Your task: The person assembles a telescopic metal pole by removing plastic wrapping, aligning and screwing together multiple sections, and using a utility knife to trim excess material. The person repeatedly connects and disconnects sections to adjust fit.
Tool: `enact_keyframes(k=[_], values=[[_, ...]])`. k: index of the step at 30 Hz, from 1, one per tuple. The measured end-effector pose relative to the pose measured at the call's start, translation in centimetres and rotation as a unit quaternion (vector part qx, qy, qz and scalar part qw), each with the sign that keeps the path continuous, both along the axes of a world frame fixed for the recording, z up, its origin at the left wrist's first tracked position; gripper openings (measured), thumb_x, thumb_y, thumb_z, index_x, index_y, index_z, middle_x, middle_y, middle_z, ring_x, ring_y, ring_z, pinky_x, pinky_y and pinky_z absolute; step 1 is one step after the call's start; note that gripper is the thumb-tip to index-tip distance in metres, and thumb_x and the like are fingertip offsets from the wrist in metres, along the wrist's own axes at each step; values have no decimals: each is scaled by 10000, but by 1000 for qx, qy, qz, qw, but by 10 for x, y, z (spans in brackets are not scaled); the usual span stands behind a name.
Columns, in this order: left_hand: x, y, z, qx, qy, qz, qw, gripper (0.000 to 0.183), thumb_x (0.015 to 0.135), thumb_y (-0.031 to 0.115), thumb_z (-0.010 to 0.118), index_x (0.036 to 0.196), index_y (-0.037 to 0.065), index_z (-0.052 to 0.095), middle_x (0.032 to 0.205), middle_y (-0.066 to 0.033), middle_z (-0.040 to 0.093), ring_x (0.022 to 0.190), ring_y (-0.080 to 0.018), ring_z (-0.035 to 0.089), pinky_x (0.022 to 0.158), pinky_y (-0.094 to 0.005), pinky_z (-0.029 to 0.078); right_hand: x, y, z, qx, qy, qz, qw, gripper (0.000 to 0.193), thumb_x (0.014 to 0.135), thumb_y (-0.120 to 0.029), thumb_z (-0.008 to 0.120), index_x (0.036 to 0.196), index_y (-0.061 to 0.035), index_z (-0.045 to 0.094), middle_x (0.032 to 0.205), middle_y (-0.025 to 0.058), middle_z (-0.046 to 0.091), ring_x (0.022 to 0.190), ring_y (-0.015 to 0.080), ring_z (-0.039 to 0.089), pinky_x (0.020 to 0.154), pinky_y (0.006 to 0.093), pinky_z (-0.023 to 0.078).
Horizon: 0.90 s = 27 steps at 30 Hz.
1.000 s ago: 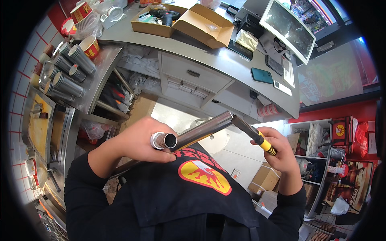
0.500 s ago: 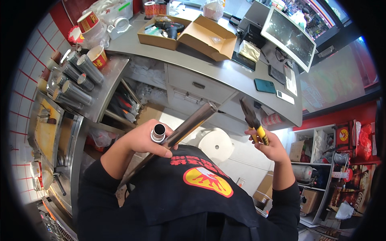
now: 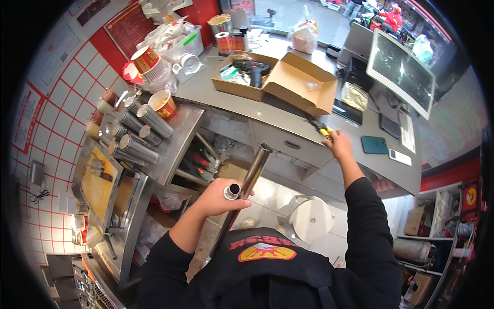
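My left hand [image 3: 213, 200] is wrapped round a long shiny metal tube [image 3: 257, 164], which slants up and away from my apron. A short round metal pipe end [image 3: 232, 191] with an open mouth sticks up at the same fist; whether it is joined to the tube, I cannot tell. Out over the front edge of the grey counter [image 3: 206, 85], my right hand [image 3: 340, 146] grips pliers [image 3: 324, 131] by their yellow and black handles. Their dark jaws point toward the open cardboard box [image 3: 303, 85], low at the counter top.
A power drill [image 3: 252, 69] lies in the box's left half. A green phone [image 3: 374, 144] and a monitor [image 3: 401, 72] are at the right. Several metal cylinders [image 3: 154, 121] stand on the left-hand steel surface. Below is a round white stool [image 3: 311, 219].
My right hand has reached forward with the pliers, from above the floor to the counter's edge. My left hand still holds the tube, now tilted more upright. The view has shifted.
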<state>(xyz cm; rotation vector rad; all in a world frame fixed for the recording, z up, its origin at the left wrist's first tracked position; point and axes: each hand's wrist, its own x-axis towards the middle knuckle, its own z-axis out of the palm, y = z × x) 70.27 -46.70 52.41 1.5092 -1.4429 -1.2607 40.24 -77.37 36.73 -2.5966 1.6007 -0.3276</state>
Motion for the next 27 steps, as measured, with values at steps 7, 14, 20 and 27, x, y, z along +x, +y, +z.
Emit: enact_keyframes(k=[7, 14, 20, 27], values=[[4, -14, -9, -22, -28, 15, 999, 272, 725, 230, 733, 924, 57, 663, 689, -41, 621, 655, -110, 585, 635, -251, 457, 65, 21, 35, -78, -142, -32, 986, 358, 783, -314, 657, 1071, -112, 589, 1131, 126, 547, 1062, 315, 510, 892, 388, 410], [-27, -47, -6, -62, 36, -6, 997, 183, 721, 136, 743, 800, 23, 623, 779, -33, 640, 694, -75, 557, 631, -231, 449, 99, 204, 89, 468, -499, 329, 650, 734, 849, -140, 588, 1416, -80, 126, 1323, 108, 353, 1163, 226, 443, 999, 373, 353], [-53, -63, 8, -125, 17, -28, 992, 359, 780, 234, 721, 1062, 42, 609, 813, -30, 651, 749, -70, 563, 687, -247, 465, 81, 242, 93, 286, -619, 152, 715, 609, 892, -36, 514, 1419, -88, 214, 1095, 53, 509, 926, 114, 502, 821, 262, 435], [-45, -64, 44, -144, 32, -99, 984, 471, 809, 480, 629, 972, 42, 573, 691, -46, 581, 644, -148, 557, 596, -287, 460, -52, 250, 162, -67, -276, 65, 957, 389, 753, -148, 682, 1125, -63, 605, 689, 71, 548, 599, 219, 515, 563, 293, 416]])
